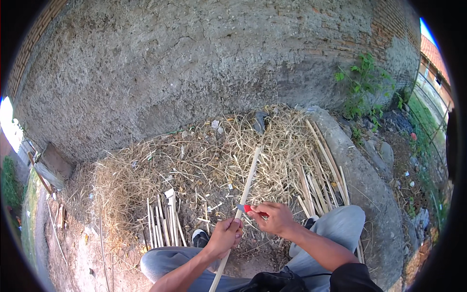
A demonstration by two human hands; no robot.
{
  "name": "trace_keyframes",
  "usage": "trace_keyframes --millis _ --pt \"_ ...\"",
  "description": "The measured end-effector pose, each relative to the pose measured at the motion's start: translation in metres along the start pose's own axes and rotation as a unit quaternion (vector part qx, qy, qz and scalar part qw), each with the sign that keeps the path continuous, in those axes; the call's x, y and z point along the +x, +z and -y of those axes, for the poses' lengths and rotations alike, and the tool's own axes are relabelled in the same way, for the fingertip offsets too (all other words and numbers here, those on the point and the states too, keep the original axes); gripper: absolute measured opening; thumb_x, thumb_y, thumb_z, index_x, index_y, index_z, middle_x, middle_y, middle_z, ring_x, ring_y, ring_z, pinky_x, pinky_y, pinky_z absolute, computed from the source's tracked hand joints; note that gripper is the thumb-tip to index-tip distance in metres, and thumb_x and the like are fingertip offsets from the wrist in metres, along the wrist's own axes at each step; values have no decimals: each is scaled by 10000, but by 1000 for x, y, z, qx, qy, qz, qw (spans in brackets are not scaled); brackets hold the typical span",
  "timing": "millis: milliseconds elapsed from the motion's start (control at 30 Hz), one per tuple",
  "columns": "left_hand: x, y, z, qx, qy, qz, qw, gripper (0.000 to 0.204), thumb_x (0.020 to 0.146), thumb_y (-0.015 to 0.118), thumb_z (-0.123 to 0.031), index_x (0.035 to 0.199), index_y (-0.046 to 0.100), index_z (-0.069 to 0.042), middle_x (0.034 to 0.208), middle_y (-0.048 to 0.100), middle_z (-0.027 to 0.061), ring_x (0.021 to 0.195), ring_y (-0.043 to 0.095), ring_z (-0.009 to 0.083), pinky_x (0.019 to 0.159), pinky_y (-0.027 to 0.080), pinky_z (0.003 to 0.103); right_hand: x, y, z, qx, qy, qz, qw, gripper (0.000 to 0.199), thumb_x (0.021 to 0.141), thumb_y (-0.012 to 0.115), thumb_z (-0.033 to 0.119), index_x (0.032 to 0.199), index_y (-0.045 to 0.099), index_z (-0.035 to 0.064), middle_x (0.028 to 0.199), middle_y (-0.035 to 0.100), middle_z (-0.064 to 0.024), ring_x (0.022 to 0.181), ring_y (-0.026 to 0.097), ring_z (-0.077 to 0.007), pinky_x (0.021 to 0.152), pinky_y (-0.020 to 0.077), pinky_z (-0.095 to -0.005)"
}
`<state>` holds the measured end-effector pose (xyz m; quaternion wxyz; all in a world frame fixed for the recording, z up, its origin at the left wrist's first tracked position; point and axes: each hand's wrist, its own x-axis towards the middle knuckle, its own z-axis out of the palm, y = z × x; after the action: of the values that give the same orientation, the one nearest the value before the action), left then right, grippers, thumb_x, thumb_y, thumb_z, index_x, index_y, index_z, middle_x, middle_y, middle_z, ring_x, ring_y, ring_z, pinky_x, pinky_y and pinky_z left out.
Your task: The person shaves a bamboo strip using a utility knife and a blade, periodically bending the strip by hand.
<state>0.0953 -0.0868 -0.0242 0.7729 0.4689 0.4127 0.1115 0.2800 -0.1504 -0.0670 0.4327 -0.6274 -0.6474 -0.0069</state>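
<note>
Pale wooden strip (249,180), far end toward the wall (204,73), long axis leaning right, gripped in the curled fingers of the left hand (225,236); just beyond, the right hand's (273,219) fingers clasp a red-handled knife (248,208).

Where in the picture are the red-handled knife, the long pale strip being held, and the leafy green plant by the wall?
Red-handled knife (247,209): head view, on its handle near the blade.
Long pale strip (249,180): head view, on its upper part.
Leafy green plant (364,83): head view, among its leaves.
</note>
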Motion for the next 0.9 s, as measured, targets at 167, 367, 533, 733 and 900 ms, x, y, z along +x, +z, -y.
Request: trace_keyframes --millis 167,367,533,733,900 --pt "0 -1 3 31 16 1 999 255 1067 389 -231 947 498 -35 637 379 -26 481 298 46 411 236 233 7 -3 -11 20 28 8 999 221 876 714 323 804 685 116 695 668 -22 541 651 -209 435 493 -331" --pt "-6 0 1 53 30 3 998 271 1066 393 -229 927 503 -24 633 379 -28 474 307 45 413 247 232 3 -1 -12 -6 22 -20 1000 219 875 714 319 792 680 120 700 675 -28 537 651 -211 439 499 -333" --pt "-6 -2 -2 41 18 -7 999 270 1058 409 -216 900 500 -17 617 391 -26 470 339 50 410 273 232 6 1 -12 15 33 -12 999 205 839 754 300 787 705 107 694 664 -31 534 643 -211 452 497 -335" --pt "-9 -4 4 58 14 -8 998 259 1058 404 -208 916 510 -19 620 396 -25 467 346 53 413 287 233 10 6 -29 15 55 12 998 213 872 724 279 801 694 80 689 672 -52 519 629 -227 450 488 -324" --pt "-34 -8 34 136 -22 16 990 246 1057 414 -204 936 509 -12 622 410 -16 470 313 40 415 238 226 25 -25 -101 -13 277 12 961 209 929 654 263 861 670 66 617 617 -41 457 511 -162 414 388 -303"
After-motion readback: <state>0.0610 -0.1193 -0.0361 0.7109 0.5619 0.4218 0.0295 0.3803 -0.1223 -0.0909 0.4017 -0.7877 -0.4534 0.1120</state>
